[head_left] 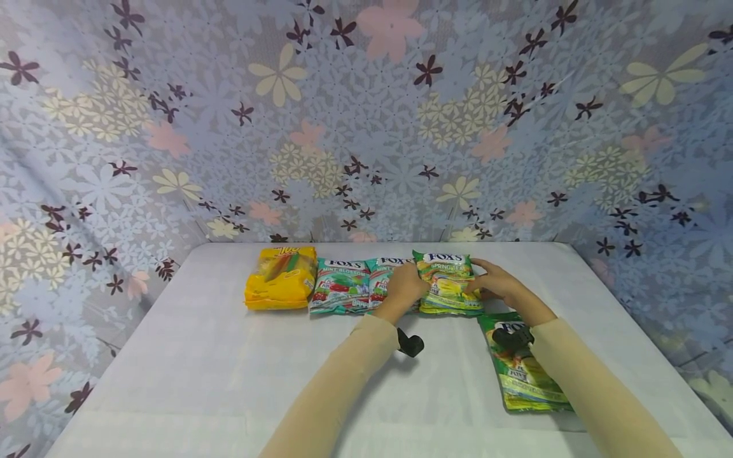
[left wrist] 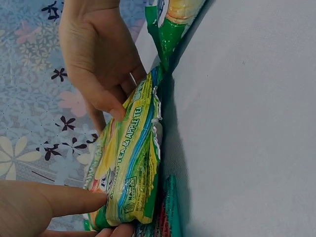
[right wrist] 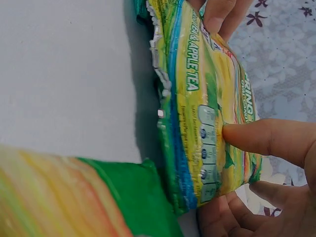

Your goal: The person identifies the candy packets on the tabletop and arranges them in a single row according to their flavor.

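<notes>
A green and yellow Fox's Spring Tea candy bag (head_left: 448, 280) stands toward the back of the table, between both hands. My left hand (head_left: 406, 287) pinches its left edge. In the left wrist view, the left thumb (left wrist: 79, 200) lies on the bag's front, with fingertips under its edge. On the opposite side my right hand (head_left: 504, 286) grips the bag, and in the right wrist view the right thumb (right wrist: 266, 140) presses the printed face while the other fingers reach round the edge. Two teal Fox's Mint Blossom bags stand to the left; the nearer one (head_left: 379, 289) is partly hidden by my left hand.
The other Mint Blossom bag (head_left: 342, 286) stands beside a yellow candy bag (head_left: 280, 280) at the row's left end. Another green Fox's bag (head_left: 529, 385) lies nearer on the white table (head_left: 200, 369), partly under my right forearm. Flowered cloth (head_left: 366, 127) hangs behind.
</notes>
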A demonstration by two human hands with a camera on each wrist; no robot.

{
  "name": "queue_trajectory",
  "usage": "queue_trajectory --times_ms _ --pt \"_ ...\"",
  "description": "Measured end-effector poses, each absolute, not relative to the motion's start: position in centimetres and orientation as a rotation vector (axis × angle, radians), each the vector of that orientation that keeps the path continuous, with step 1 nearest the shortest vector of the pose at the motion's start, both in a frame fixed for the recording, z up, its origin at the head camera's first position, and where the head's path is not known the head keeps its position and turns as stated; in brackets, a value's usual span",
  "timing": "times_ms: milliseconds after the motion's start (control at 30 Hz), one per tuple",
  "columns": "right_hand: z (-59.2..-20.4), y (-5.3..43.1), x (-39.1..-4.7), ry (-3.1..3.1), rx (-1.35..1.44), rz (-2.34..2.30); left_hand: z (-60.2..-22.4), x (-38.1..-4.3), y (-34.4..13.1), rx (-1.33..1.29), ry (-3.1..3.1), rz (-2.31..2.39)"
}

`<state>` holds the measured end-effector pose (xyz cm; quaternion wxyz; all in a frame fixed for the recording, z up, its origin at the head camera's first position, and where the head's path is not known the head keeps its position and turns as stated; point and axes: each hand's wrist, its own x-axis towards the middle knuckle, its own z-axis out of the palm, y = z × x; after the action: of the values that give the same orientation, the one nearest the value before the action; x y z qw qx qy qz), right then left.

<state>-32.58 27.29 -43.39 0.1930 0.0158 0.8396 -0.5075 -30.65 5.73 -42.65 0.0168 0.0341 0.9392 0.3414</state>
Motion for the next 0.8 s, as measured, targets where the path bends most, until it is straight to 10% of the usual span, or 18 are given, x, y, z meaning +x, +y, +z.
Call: queue_trajectory --times_ms 800 --pt "-41.5 26.9 -30.1 2.436 0.048 -1.433 -41.5 -28.7 4.0 0.244 2.619 1.529"
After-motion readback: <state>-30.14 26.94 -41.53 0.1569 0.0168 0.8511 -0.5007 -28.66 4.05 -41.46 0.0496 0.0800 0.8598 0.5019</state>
